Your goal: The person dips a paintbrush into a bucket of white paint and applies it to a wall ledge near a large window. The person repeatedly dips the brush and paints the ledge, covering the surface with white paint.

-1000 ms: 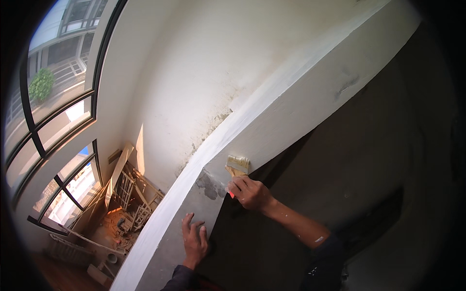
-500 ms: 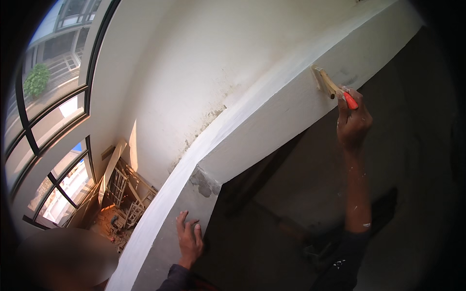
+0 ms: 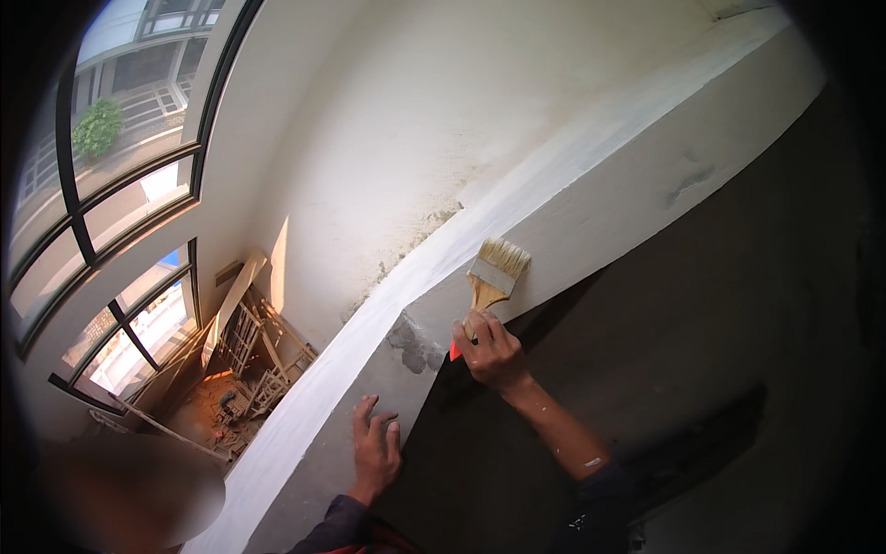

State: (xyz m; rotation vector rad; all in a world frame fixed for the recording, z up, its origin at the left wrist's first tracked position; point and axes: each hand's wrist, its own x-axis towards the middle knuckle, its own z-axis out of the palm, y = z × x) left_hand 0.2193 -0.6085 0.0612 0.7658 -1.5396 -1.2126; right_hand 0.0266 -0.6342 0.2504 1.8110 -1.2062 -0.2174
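My right hand (image 3: 494, 353) grips a wide flat paintbrush (image 3: 492, 282) by its wooden handle. Its pale bristles point up and away, against or just over the grey-white side face (image 3: 609, 203) of a long ledge. A bit of red shows at the handle, below my fingers. Farther down the ledge, my left hand (image 3: 374, 452) lies with fingers apart on the greyer part of that face, holding nothing. Between the hands, a dark damp-looking patch (image 3: 413, 346) marks the bend in the ledge. Bright white covers the ledge's upper strip (image 3: 369, 319).
Dark space (image 3: 646, 342) lies below and right of the ledge. Behind it rises a pale wall (image 3: 388, 138) with a rough, flaking line. Black-framed windows (image 3: 138, 185) stand at left, above timber and rubble (image 3: 245, 379) far below. A blurred rounded shape (image 3: 138, 489) fills the lower left corner.
My right hand has brought the paintbrush left and down along the ledge, toward the bend, and turned it so the bristles point upward. My left hand stays on the ledge; the view has shifted slightly.
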